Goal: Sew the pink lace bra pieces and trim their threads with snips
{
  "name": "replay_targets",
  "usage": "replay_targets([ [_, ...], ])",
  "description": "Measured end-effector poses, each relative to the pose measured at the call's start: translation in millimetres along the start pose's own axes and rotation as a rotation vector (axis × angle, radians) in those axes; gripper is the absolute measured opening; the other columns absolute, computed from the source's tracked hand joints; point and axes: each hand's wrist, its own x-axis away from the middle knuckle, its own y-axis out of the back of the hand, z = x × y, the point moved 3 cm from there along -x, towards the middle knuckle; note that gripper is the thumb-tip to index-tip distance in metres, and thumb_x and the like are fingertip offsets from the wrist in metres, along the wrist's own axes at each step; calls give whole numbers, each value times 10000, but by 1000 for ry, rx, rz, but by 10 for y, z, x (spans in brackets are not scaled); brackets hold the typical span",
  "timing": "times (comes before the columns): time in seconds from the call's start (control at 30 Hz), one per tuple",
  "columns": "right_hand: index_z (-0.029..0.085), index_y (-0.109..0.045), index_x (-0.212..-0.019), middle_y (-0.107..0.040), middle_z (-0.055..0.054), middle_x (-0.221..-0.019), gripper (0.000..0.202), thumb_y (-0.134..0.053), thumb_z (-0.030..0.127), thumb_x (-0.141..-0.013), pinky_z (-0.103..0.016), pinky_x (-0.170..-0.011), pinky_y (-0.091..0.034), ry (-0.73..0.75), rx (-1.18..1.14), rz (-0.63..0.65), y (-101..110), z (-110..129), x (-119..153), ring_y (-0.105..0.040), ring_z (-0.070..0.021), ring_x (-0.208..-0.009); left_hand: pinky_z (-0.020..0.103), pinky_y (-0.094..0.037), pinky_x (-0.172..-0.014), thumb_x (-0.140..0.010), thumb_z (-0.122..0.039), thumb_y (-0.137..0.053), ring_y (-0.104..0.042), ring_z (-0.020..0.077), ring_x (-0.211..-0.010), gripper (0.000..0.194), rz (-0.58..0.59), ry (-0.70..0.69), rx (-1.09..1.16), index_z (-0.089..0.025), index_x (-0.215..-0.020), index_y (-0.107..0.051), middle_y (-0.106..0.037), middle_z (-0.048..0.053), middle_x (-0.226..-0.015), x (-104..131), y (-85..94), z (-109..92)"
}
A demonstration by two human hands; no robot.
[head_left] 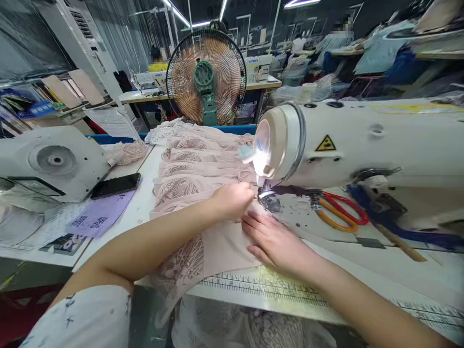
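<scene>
My left hand (235, 200) is closed, its fingers pinching the edge of a pale pink lace garment piece (226, 244) just left of the needle. My right hand (273, 238) lies with outstretched fingers on the same fabric, pressing it to the bed in front of the presser foot. The white sewing machine (337, 140) has its lamp lit over the needle area; my hands partly hide the stitching point. Beyond my left hand, several similar lace pieces (181, 157) lie in an overlapping row. The near end of the worked piece hangs over the table's front edge.
Red- and orange-handled scissors (342, 212) lie under the machine arm. A ruler strip (232, 282) runs along the front edge. At left are a black phone (116, 186), a purple paper (96, 215) and another machine head (54, 164). A large fan (206, 77) stands behind the table.
</scene>
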Motion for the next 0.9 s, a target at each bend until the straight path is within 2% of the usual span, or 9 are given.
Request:
replay_targets([
  [0.1,58,-555,-1298,-537,-194,-1370,462,-473,308,-918,-529,-1033,-426,17,-14,-45,24,4,-13,-480,-336,-1275,313,-459,-985,-953,-270,-437,-586,208,-1150,310,1,-175,103,-114,-1147,-622,-625,120,-1255,182,-204,-63],
  [0.2,48,-557,-1284,-562,-203,-1339,439,-451,284,-929,-485,-1001,-466,38,42,-136,32,15,77,-520,-314,-1242,321,-385,-1080,-966,-343,-426,-500,215,-1274,416,-21,-186,132,-97,-1284,-534,-537,134,-1378,263,-334,-61],
  [0.33,46,-566,-1254,-606,-180,-1294,401,-424,260,-946,-435,-954,-511,65,138,-246,35,51,309,-569,-284,-1192,344,-367,-1102,-973,-358,-401,-465,244,-1311,439,-39,-186,128,-64,-1261,-554,-500,162,-1407,237,-380,-44],
  [0.47,84,-570,-1253,-613,-157,-1293,380,-432,259,-946,-400,-938,-523,51,128,-298,55,70,475,-588,-260,-1173,355,-393,-1084,-965,-354,-419,-491,254,-1285,431,-44,-194,110,-61,-1243,-570,-505,158,-1403,195,-371,-28],
  [0.73,54,-581,-1219,-636,-160,-1257,368,-418,258,-960,-414,-900,-537,43,171,-341,105,88,553,-609,-274,-1138,363,-424,-1050,-959,-381,-429,-534,258,-1228,471,-103,-227,64,-58,-1284,-535,-553,174,-1348,161,-380,-4],
  [0.9,50,-622,-1137,-673,-153,-1195,347,-385,241,-970,-405,-873,-541,35,203,-373,133,99,570,-642,-265,-1081,390,-436,-1030,-950,-403,-431,-547,276,-1205,466,-124,-244,68,-60,-1227,-581,-569,185,-1323,145,-407,25],
])
